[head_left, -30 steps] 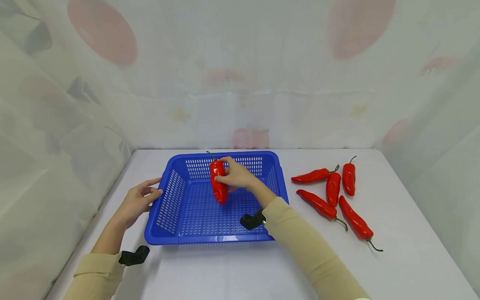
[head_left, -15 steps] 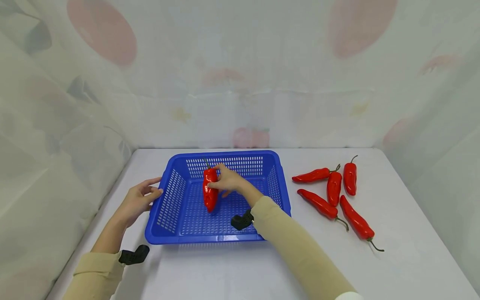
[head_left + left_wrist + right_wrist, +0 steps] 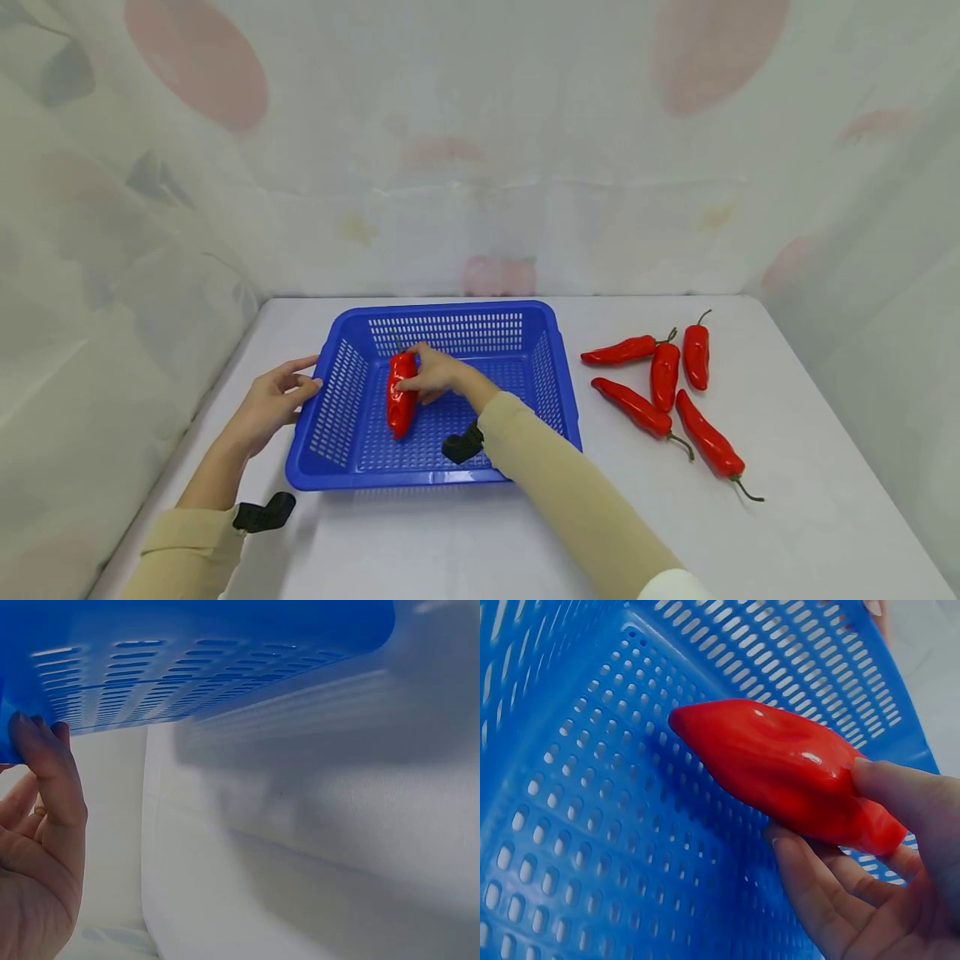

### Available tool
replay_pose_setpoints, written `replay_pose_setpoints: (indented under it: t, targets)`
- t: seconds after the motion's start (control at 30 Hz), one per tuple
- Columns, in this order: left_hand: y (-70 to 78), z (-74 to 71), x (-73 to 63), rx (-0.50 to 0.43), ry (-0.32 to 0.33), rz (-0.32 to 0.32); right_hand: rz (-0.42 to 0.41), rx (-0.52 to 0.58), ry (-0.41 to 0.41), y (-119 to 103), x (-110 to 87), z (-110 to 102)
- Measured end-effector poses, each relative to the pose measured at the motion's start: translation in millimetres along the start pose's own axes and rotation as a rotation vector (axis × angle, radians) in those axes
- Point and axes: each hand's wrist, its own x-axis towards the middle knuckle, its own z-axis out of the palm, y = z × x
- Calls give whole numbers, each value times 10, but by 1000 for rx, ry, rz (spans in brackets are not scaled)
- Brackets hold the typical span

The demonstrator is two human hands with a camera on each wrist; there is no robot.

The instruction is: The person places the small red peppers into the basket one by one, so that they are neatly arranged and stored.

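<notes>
A red chili pepper (image 3: 401, 397) with a green stem is held by my right hand (image 3: 441, 374), thumb on one side and fingers on the other. It is inside the blue plastic basket (image 3: 465, 478), its tip towards me. In the right wrist view, the pepper (image 3: 772, 765) appears slightly above the slotted floor, casting a shadow there. My left hand (image 3: 268, 407) grips the basket's left rim, also visible in the left wrist view, where the fingertips (image 3: 37, 739) meet the blue edge.
Several more red chili peppers lie on the white table (image 3: 810, 492) right of the basket, among them one with its stem towards the front (image 3: 709, 437). A pale patterned cloth (image 3: 465, 208) hangs behind and at both sides.
My right hand has moved left and towards me, lowering the chili pepper deeper into the basket. My left hand has stayed at the left rim. The other peppers lie as before.
</notes>
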Motion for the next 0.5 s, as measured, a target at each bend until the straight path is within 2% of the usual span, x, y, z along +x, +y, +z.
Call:
replay_pose_setpoints:
  t: [0.3, 0.5]
  targets:
    - [-2, 2, 2, -3, -2, 1, 26, 17, -56, 13, 75, 101]
    - [8, 6, -7, -5, 2, 2, 35, -40, -100, 21, 104, 158]
